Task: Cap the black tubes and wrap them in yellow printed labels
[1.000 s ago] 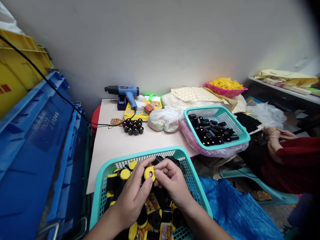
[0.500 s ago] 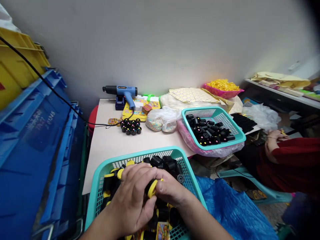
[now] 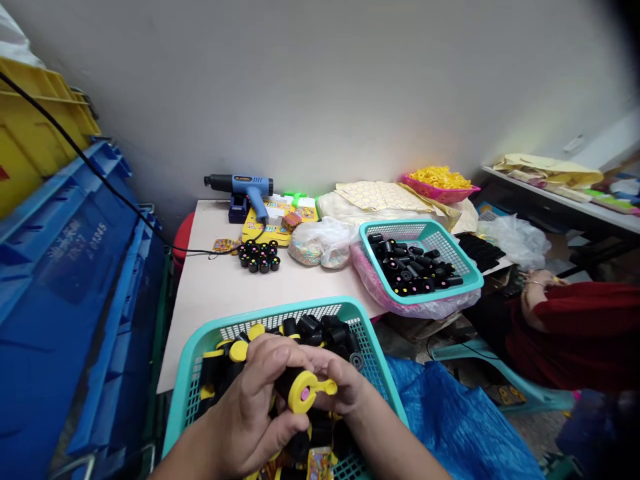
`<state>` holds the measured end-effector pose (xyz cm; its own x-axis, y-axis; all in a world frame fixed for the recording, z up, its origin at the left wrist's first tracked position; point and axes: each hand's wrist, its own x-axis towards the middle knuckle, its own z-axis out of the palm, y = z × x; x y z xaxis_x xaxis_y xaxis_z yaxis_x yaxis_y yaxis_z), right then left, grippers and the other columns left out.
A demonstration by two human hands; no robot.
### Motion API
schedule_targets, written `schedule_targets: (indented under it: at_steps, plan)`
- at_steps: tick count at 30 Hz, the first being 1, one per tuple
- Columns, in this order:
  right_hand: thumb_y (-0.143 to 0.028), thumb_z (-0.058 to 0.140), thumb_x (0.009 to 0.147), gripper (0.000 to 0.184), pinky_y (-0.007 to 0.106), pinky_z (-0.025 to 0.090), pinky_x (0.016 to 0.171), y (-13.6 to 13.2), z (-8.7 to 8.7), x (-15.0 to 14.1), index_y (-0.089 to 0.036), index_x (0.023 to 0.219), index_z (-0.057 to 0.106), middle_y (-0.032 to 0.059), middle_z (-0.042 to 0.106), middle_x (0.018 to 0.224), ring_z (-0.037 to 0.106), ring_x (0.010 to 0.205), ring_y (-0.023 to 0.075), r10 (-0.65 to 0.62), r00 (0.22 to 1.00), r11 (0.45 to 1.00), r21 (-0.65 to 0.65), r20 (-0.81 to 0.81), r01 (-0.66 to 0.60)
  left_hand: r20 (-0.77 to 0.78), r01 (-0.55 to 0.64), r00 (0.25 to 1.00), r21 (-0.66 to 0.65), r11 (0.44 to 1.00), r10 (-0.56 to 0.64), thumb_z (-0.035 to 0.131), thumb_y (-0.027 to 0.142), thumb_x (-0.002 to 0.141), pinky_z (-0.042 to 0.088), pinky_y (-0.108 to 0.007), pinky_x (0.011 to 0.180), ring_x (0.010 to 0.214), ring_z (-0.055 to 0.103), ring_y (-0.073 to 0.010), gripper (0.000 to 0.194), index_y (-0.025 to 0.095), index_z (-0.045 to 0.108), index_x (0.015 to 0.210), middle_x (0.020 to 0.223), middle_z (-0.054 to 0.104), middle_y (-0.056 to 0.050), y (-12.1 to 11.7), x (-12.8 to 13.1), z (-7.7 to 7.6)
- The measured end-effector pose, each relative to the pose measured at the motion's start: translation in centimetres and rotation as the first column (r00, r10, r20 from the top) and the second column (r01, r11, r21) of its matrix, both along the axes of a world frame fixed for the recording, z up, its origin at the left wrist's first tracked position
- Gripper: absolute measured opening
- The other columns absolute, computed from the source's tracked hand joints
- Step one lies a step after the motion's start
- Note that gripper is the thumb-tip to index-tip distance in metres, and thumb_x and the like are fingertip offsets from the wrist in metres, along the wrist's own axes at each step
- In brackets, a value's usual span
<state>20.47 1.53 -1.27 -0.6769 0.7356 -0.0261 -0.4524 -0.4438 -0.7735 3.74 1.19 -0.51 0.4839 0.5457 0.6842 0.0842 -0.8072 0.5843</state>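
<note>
Lower centre, the left hand pinches a yellow-capped black cylinder while the right hand curls right alongside, its grip unclear!

Your left hand and right hand are totally bare over the near teal basket, wrists too, and your forearms go bare on its near side until the view cuts off.

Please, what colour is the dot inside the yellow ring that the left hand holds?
The dot is pink, shown in the head view.
</note>
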Motion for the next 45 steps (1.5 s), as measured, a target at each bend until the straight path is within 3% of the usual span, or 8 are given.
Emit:
schedule_targets:
  at_steps: [7, 15, 21, 25, 31, 38, 42, 45]
  plan:
    - [-0.081, 0.055, 0.062, 0.071, 0.043, 0.04, 0.094, -0.3, 1.3, -1.2, -0.018, 0.09, 0.07, 0.0121, 0.062, 0.103, 0.051, 0.109, 0.0331, -0.276, 0.949, 0.915, 0.344, 0.155, 0.21, -0.153, -0.182, 0.97, 0.066, 0.981, 0.19, 0.053, 0.019, 0.087, 0.04, -0.047, 0.099, 0.111, 0.056, -0.0267, 0.047, 0.027, 0.038, 0.131, 0.116, 0.061, -0.009, -0.5, 0.9, -1.2]
    - [-0.059, 0.05, 0.086, 0.048, 0.035, 0.04, 0.093, -0.9, 0.8, -1.8, -0.02, 0.112, 0.06, 0.0063, 0.061, 0.103, 0.054, 0.099, 0.021, -0.464, 0.851, 0.857, 0.366, 0.245, 0.362, -0.097, -0.228, 0.965, 0.149, 0.962, 0.244, 0.049, 0.01, 0.087, 0.04, -0.045, 0.098, 0.112, 0.051, -0.0246, 0.07, 0.029, 0.016, 0.145, 0.119, 0.055, -0.009, 0.4, 0.8, -0.6]
    - [-0.073, 0.027, 0.085, 0.07, 0.034, 0.042, 0.085, 0.1, 4.8, 3.8, -0.02, 0.119, 0.059, 0.007, 0.06, 0.109, 0.055, 0.097, 0.0208, -0.337, 0.799, 0.82, 0.572, 0.498, -0.01, 0.052, -0.166, 0.978, -0.392, 0.905, 0.202, 0.038, 0.027, 0.093, 0.046, -0.042, 0.088, 0.097, 0.056, -0.0232, 0.045, 0.029, 0.033, 0.138, 0.106, 0.057, -0.006, -0.3, -0.4, 0.1]
    - [-0.052, 0.046, 0.091, 0.039, 0.029, 0.043, 0.07, -1.4, 5.6, 8.2, -0.02, 0.089, 0.068, 0.0029, 0.065, 0.081, 0.058, 0.076, 0.0173, -0.487, 0.403, 0.81, 0.574, 0.774, -0.124, 0.148, -0.175, 0.936, -0.59, 0.788, 0.319, 0.038, 0.032, 0.092, 0.049, -0.033, 0.068, 0.073, 0.057, -0.0194, 0.024, 0.032, 0.054, 0.109, 0.08, 0.058, 0.0, 0.6, -2.6, 0.1]
    - [-0.02, 0.056, 0.084, 0.013, 0.027, 0.041, 0.067, -5.1, -0.4, 7.8, -0.018, 0.086, 0.069, 0.0078, 0.066, 0.085, 0.06, 0.079, 0.0195, -0.463, -0.119, 0.725, 0.298, 0.879, -0.62, -0.333, -0.208, 0.935, -0.244, 0.947, 0.12, 0.047, 0.024, 0.085, 0.048, -0.04, 0.084, 0.095, 0.063, -0.024, 0.027, 0.033, 0.062, 0.105, 0.099, 0.07, 0.0, 1.5, -2.8, -0.8]
    - [-0.02, 0.051, 0.082, 0.005, 0.027, 0.041, 0.07, -5.0, -0.3, 9.0, -0.02, 0.077, 0.05, 0.0041, 0.061, 0.088, 0.054, 0.079, 0.0165, -0.46, 0.231, 0.825, 0.509, 0.857, -0.247, -0.606, -0.212, 0.784, -0.057, 0.976, 0.135, 0.042, 0.031, 0.091, 0.043, -0.036, 0.094, 0.106, 0.057, -0.0218, 0.026, 0.022, 0.062, 0.105, 0.109, 0.066, -0.007, 9.9, -2.5, 1.0]
    - [-0.041, 0.037, 0.093, 0.023, 0.026, 0.039, 0.057, -4.5, -0.2, 9.1, -0.023, 0.08, 0.031, -0.0003, 0.059, 0.066, 0.051, 0.058, 0.014, -0.331, 0.658, 0.936, 0.324, 0.676, 0.138, -0.721, -0.367, 0.614, 0.099, 0.925, 0.32, 0.048, 0.031, 0.086, 0.034, -0.045, 0.102, 0.117, 0.047, -0.0289, 0.03, 0.017, 0.062, 0.108, 0.12, 0.059, -0.013, 18.8, -2.0, 0.4]
    - [-0.051, 0.043, 0.091, 0.031, 0.022, 0.03, 0.052, -4.0, -1.0, 8.8, -0.023, 0.084, 0.034, -0.007, 0.043, 0.06, 0.038, 0.051, 0.0095, -0.376, 0.759, 0.926, 0.228, 0.531, 0.3, -0.751, -0.372, 0.567, 0.131, 0.919, 0.337, 0.059, 0.03, 0.076, 0.029, -0.054, 0.103, 0.126, 0.037, -0.0367, 0.035, 0.018, 0.063, 0.109, 0.133, 0.05, -0.016, 23.0, -0.5, -0.8]
